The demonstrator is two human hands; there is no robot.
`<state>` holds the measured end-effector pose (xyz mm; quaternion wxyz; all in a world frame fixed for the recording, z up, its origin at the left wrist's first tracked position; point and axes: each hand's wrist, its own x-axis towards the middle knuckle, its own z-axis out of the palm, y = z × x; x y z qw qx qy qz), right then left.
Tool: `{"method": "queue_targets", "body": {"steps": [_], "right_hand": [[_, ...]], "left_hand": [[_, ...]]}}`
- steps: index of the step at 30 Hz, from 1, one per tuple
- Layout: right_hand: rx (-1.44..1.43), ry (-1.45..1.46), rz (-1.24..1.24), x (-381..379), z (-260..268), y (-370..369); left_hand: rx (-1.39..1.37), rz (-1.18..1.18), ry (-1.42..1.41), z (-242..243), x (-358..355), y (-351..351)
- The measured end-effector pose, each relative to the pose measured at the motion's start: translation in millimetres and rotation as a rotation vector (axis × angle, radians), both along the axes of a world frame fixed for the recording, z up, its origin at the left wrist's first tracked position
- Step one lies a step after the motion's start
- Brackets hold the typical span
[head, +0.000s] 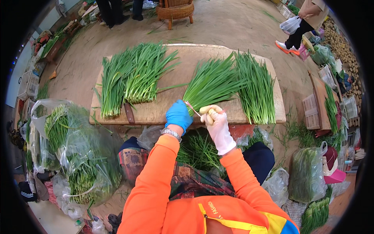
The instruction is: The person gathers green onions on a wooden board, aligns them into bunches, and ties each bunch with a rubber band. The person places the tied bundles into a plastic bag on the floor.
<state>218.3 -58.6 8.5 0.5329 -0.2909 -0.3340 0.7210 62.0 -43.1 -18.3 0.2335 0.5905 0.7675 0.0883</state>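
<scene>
My left hand point(179, 116), in a blue glove, is closed around the base of a bunch of green garlic chives point(213, 82) at the front edge of a wooden board point(172, 112). A thin pinkish band point(192, 107) runs from that bunch to my right hand point(212, 117), in a whitish glove, whose fingers pinch the band's end. Right of the held bunch lies a loose row of chives point(255, 90). Two more piles, an outer one point(112, 87) and an inner one point(144, 76), lie on the left. A knife's brown handle point(129, 113) sticks out below them; its blade is hidden.
Clear plastic bags of chives stand at the left point(87, 163) and right point(306, 175). Cut greens point(198, 152) lie below the board between my knees. A wicker chair point(175, 13) is beyond the board. A person with a plastic bag point(290, 25) is at the upper right.
</scene>
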Motion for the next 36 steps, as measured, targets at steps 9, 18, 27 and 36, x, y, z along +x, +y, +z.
{"method": "queue_targets", "body": {"steps": [9,18,27,36], "right_hand": [[-0.166,0.019,-0.073,81,-31,-30],[-0.547,-0.188,-0.305,156,-67,-129],[-0.390,-0.191,0.300,44,-36,-114],[-0.455,-0.328,0.254,16,2,-154]], "left_hand": [[-0.116,-0.148,0.194,30,-5,10],[-0.300,-0.121,-0.819,24,-11,-16],[-0.264,0.196,-1.464,-28,46,-209],[-0.362,0.147,-1.644,-55,2,-205]]}}
